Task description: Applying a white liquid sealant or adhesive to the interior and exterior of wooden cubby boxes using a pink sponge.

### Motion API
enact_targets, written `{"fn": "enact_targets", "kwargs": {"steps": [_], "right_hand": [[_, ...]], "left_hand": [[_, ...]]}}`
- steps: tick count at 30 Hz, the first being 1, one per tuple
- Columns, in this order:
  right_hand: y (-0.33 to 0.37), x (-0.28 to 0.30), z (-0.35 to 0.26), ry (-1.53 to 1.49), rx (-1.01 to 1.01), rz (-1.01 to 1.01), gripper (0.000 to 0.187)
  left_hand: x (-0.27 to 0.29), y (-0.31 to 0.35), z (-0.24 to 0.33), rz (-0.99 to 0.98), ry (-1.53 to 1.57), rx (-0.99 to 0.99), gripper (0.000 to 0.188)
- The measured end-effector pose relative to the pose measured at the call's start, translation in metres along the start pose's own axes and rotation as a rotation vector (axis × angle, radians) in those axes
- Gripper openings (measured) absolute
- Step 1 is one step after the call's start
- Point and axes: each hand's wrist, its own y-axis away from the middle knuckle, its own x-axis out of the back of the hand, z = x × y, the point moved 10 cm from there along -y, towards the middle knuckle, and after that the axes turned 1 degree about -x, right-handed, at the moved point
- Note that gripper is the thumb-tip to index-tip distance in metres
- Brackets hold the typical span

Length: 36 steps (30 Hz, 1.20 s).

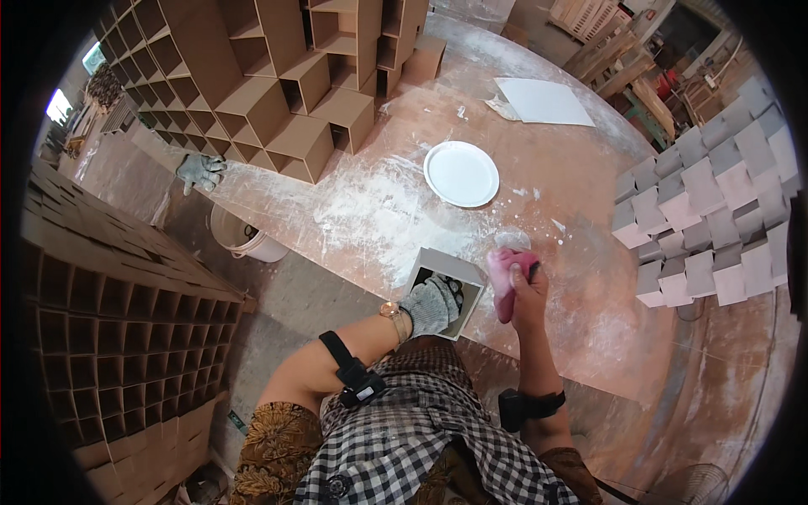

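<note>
In the head view, the only one, I saw the person at a dusty table (581, 328), with a grey box (444, 264) at its near edge, just in front of the checked apron (396, 421). The box's open side faced up toward the wearer.

The left hand (433, 305), in a grey glove, reached into that opening with its fingers bent; whether they pinched a wall or only pressed inside, I couldn't tell. The right hand (530, 290), bare, was closed around a pink cloth (502, 286), held just to the right of the box and apart from it.

Beyond lay a white plate (461, 173) and, farther off, a white sheet (545, 101). Brown boxes (303, 147) rose at the far left, and pale ones (703, 189) were stacked at the right. A spare glove (200, 171) rested at the table's left edge, near a bucket (261, 247).

To my eye, the step in hand was the handling of this one box, probably wiping it. The next move, I judged, called for a steady left hand and the cloth brought flat against a wall, without pushing the thin sides out of square.
</note>
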Motion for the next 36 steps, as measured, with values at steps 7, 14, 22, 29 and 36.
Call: {"fn": "enact_targets", "kwargs": {"steps": [7, 14, 22, 29, 36], "right_hand": [[0.001, -0.069, -0.019, 0.767, 0.257, -0.298, 0.025], [0.050, 0.004, 0.047, 0.302, -0.320, -0.087, 0.022], [0.073, 0.070, 0.032, -0.307, -0.222, 0.416, 0.024], [0.087, 0.077, 0.060, -0.328, -0.364, 0.490, 0.028], [0.093, 0.092, 0.082, -0.382, -0.422, 0.518, 0.029]], "left_hand": [[-0.039, -0.003, -0.016, -0.064, 0.259, 0.112, 0.026], [-0.018, -0.007, -0.022, 0.072, 0.307, 0.068, 0.023], [0.000, -0.016, -0.023, 0.084, 0.117, -0.017, 0.015], [0.066, 0.001, -0.066, 0.190, 0.538, 0.029, 0.015], [0.089, 0.029, -0.117, 0.261, 0.739, 0.115, 0.021]]}}
